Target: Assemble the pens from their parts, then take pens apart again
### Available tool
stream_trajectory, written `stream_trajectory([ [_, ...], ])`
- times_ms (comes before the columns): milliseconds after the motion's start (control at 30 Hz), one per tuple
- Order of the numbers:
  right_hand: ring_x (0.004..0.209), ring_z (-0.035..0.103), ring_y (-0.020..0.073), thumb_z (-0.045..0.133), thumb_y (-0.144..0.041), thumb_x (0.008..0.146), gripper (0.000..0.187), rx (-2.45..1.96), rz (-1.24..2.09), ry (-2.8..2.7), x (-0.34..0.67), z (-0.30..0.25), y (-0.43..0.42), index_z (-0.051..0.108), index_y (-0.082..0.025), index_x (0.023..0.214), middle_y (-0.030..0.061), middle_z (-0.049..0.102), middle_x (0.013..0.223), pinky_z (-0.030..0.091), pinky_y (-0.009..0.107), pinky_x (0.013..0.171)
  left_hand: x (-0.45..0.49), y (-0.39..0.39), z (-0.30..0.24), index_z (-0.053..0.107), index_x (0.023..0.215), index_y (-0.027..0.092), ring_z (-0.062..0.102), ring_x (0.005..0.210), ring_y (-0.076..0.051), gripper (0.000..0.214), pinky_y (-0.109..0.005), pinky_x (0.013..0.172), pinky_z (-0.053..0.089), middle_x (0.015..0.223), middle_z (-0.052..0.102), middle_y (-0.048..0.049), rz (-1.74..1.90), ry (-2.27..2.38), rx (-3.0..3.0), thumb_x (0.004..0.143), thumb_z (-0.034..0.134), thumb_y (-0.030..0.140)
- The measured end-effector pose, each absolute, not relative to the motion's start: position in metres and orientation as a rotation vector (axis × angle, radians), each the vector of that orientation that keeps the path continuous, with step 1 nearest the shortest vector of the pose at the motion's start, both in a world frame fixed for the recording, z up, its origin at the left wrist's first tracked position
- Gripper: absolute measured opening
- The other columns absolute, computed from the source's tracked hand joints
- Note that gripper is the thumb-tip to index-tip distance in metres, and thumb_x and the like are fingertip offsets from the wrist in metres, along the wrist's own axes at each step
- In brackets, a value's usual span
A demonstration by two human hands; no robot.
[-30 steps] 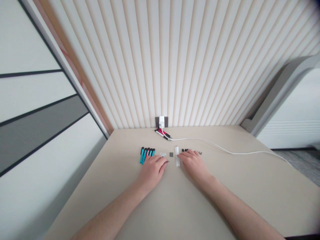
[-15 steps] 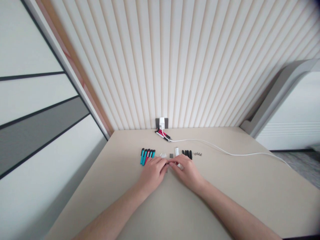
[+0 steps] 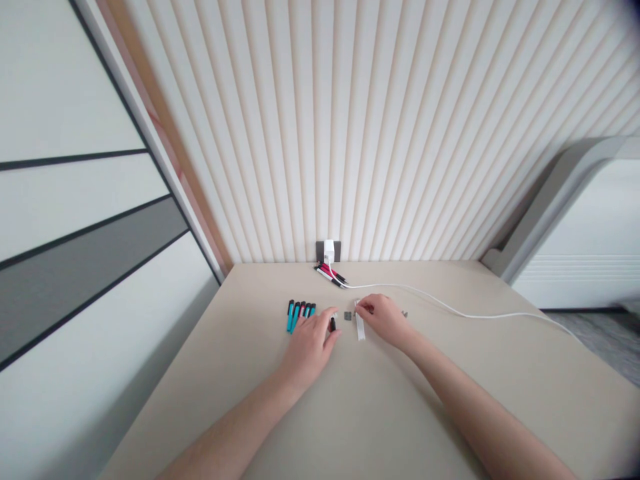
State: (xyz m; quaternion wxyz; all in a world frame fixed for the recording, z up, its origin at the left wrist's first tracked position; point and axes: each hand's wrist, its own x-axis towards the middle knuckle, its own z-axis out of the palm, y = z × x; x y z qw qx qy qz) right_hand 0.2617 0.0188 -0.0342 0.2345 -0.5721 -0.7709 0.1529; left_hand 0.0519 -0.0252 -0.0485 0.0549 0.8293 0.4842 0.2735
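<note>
Between the thumb and fingers of my left hand (image 3: pixel 307 343) is a short black pen part (image 3: pixel 333 325), held upright just above the tabletop. My right hand (image 3: pixel 384 319) is closed in a pinch at the far end of a row of thin white pen refills (image 3: pixel 360 329); its fingertips partly cover that end. Left of my left hand lie several teal pen barrels (image 3: pixel 293 318) with black ends, one reddish among them. A cluster of small grey pieces (image 3: pixel 347 316) sits between the hands. Black grips beside the refills are hidden behind my right hand.
Red and white pens (image 3: pixel 330 275) lie at the back beneath a white charger (image 3: pixel 329 251) plugged into the wall socket. Its white cable (image 3: pixel 450 308) crosses the table to the right. Small metal pieces (image 3: pixel 405 313) show past my right hand. A ribbed wall (image 3: pixel 330 133) rises behind.
My hands were together at the middle and have parted. The right one moved right and away from me to the refills, while the left stays nearby with the black pen part now visible.
</note>
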Motion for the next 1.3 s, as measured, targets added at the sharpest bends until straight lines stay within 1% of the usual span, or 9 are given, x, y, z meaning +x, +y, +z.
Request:
stream_trajectory([
  [200,0.069,0.061,0.0157,0.053,-0.025,0.086,0.026,-1.669,0.465,-2.185,0.251,-0.037,0.024,0.072,-0.016,0.071,0.0045,0.071,0.071,0.035,0.024,0.062,0.053,-0.027,-0.046,0.047,0.124,0.022,0.063,0.089,-0.022,0.037,-0.039,0.084,0.044,0.095,0.068,-0.0031,0.815,1.484,2.529,0.090,0.059,0.021],
  [467,0.077,0.062,0.0180,0.052,-0.026,0.089,0.027,-1.723,0.312,-2.240,0.248,-0.039,0.021,0.071,-0.018,0.072,0.0053,0.072,0.077,0.038,0.024,0.069,0.052,-0.028,-0.049,0.047,0.122,0.023,0.063,0.096,-0.023,0.032,-0.039,0.086,0.044,0.103,0.068,-0.0045,0.819,1.428,2.538,0.091,0.057,0.023],
  [600,0.083,0.061,0.0179,0.050,-0.024,0.090,0.026,-1.681,0.249,-2.263,0.253,-0.037,0.019,0.072,-0.018,0.078,0.0055,0.071,0.081,0.038,0.024,0.073,0.053,-0.027,-0.048,0.049,0.120,0.023,0.064,0.093,-0.022,0.030,-0.038,0.085,0.044,0.099,0.068,-0.0035,0.818,1.445,2.548,0.091,0.057,0.023],
  [800,0.087,0.059,0.0181,0.053,-0.022,0.089,0.021,-1.643,0.298,-2.215,0.267,-0.041,0.011,0.074,-0.022,0.091,0.0035,0.070,0.086,0.038,0.024,0.079,0.054,-0.028,-0.046,0.050,0.117,0.022,0.064,0.092,-0.023,0.029,-0.039,0.084,0.045,0.096,0.068,-0.0033,0.791,1.480,2.548,0.090,0.060,0.023],
  [967,0.089,0.059,0.0189,0.051,-0.018,0.090,0.025,-1.629,0.299,-2.304,0.265,-0.044,0.001,0.075,-0.024,0.092,0.0050,0.067,0.087,0.039,0.026,0.081,0.053,-0.028,-0.046,0.052,0.116,0.022,0.064,0.092,-0.022,0.027,-0.038,0.084,0.045,0.096,0.069,-0.0033,0.815,1.487,2.544,0.090,0.059,0.023],
  [1100,0.091,0.059,0.0194,0.050,-0.017,0.090,0.027,-1.636,0.296,-2.360,0.261,-0.043,-0.002,0.075,-0.025,0.097,0.0058,0.066,0.088,0.040,0.026,0.081,0.053,-0.028,-0.046,0.053,0.116,0.022,0.064,0.090,-0.021,0.027,-0.038,0.084,0.045,0.096,0.069,-0.0032,0.823,1.483,2.543,0.090,0.059,0.022],
  [1300,0.091,0.060,0.0191,0.049,-0.016,0.091,0.027,-1.546,0.336,-2.273,0.263,-0.042,-0.004,0.073,-0.022,0.101,0.0063,0.067,0.089,0.042,0.027,0.083,0.054,-0.027,-0.046,0.056,0.114,0.020,0.064,0.091,-0.023,0.029,-0.039,0.083,0.046,0.095,0.070,-0.0035,0.827,1.485,2.548,0.086,0.065,0.021],
])
